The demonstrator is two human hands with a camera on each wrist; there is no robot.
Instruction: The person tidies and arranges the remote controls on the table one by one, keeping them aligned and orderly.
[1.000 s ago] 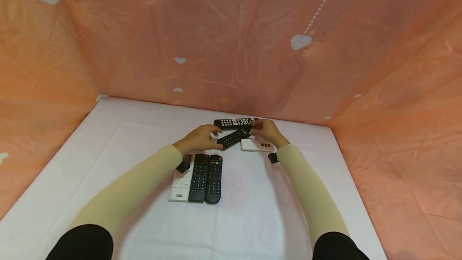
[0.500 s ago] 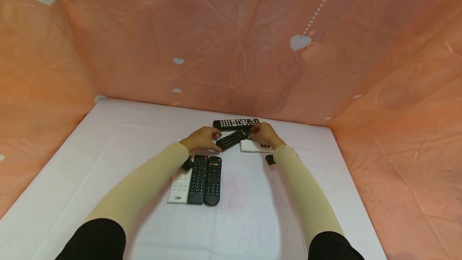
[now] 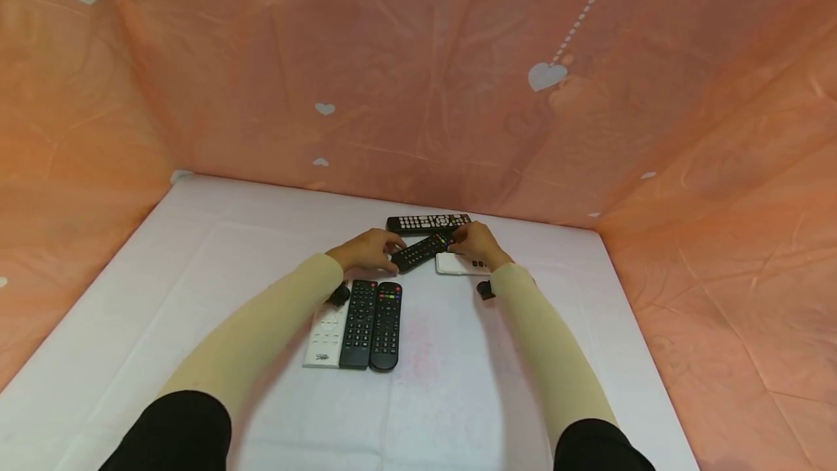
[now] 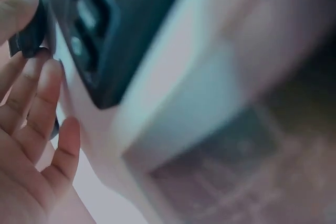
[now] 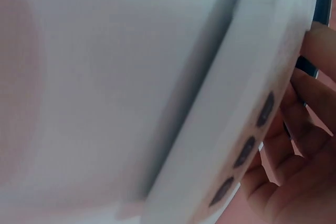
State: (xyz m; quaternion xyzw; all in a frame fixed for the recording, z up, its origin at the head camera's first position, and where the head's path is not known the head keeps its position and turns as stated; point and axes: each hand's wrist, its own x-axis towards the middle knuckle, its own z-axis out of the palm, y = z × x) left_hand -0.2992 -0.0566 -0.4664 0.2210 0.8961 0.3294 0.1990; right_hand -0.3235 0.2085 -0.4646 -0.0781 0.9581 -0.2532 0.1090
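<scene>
A slim black remote control (image 3: 421,251) lies at a slant between both hands at the back of the table. My left hand (image 3: 368,249) grips its lower left end; in the left wrist view the thumb (image 4: 21,11) presses on one side and fingertips meet the other. At the upper right end my right hand (image 3: 479,243) pinches the same remote. Beneath the right hand lies a white remote (image 3: 454,263) with dark buttons, partly covered by hand and wrist. Behind, a larger black remote (image 3: 418,224) lies crosswise, its right end close to the right fingers.
Three remotes stand side by side nearer the front: a white one (image 3: 325,340), a dark grey one (image 3: 358,325) and a black one with rounded end (image 3: 386,329). The left wrist passes over their top. Orange cloth (image 3: 418,129) closes in the white table (image 3: 458,398).
Both hands stay at the slanted remote. The right hand has come slightly down and nearer, and the left forearm has shifted a little to the right. The other remotes stay put.
</scene>
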